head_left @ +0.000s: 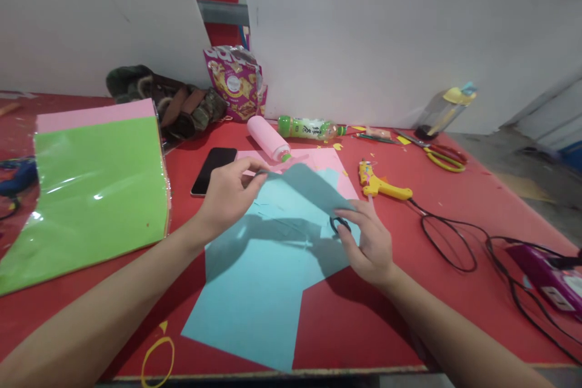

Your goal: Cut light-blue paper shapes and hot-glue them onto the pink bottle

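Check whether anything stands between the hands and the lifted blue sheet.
Nothing visible does at the left hand, which pinches the lifted blue sheet directly. At the right hand, a black loop, probably a scissors handle, sits between the thumb and the sheet's near edge.

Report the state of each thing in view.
Held blue paper: lifted, bent
Left hand: pinching its edge
Right hand: gripping its corner, thumb at black loop
Phone: lying, screen dark
Green bottle: on its side, capped
Pink bottle: on its side
Glue gun: lying down
Snack bag: upright
Yellow-lidded bottle: lid on
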`<state>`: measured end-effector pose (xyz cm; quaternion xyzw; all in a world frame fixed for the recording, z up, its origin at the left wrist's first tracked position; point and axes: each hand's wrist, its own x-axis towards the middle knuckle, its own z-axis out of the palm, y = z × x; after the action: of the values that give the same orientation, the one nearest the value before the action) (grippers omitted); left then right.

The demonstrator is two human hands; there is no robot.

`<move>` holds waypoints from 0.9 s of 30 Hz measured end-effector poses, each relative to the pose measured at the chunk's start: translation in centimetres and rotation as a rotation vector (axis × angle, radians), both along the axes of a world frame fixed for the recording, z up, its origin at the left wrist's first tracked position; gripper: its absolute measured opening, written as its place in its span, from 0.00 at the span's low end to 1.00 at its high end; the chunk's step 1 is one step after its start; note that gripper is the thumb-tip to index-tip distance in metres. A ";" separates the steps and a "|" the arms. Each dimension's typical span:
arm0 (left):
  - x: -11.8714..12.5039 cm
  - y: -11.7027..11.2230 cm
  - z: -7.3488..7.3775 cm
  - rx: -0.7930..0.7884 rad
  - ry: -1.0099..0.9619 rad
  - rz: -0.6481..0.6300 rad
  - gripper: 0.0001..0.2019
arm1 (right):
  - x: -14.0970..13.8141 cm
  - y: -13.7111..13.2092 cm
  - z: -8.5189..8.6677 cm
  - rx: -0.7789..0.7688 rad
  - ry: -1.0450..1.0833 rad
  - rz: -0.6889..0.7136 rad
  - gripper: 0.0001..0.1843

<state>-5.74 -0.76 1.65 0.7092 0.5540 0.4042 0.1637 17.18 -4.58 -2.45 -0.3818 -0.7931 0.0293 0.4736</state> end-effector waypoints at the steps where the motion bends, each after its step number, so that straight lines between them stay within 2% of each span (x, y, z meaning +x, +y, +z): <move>1: 0.0 0.0 0.0 -0.058 -0.035 -0.001 0.06 | -0.1 0.1 0.0 -0.046 0.021 0.022 0.10; 6: 0.7 -0.4 0.1 -0.177 -0.131 -0.024 0.06 | -0.1 0.7 -0.2 -0.279 0.115 0.014 0.07; 9: 0.9 -0.5 0.1 -0.182 -0.150 -0.057 0.06 | 0.0 0.9 -0.2 -0.334 0.144 0.029 0.08; 17: 0.9 -0.8 0.1 -0.220 -0.181 -0.098 0.06 | -0.2 0.7 0.2 -0.351 0.188 0.084 0.11; 22: 1.0 -0.8 0.1 -0.320 -0.246 -0.110 0.08 | -0.2 0.7 0.1 -0.324 0.198 0.022 0.11; 24: 1.0 -0.6 0.0 -0.384 -0.328 -0.122 0.08 | -0.2 0.7 0.1 -0.318 0.208 -0.009 0.11; 27: 1.0 -0.3 -0.4 -0.503 -0.593 -0.176 0.11 | -0.2 0.8 0.1 -0.307 0.219 -0.023 0.12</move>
<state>-4.72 -1.09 1.29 0.5443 0.5016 0.4277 0.5189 16.99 -3.80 -2.37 -0.4532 -0.7186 0.1859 0.4936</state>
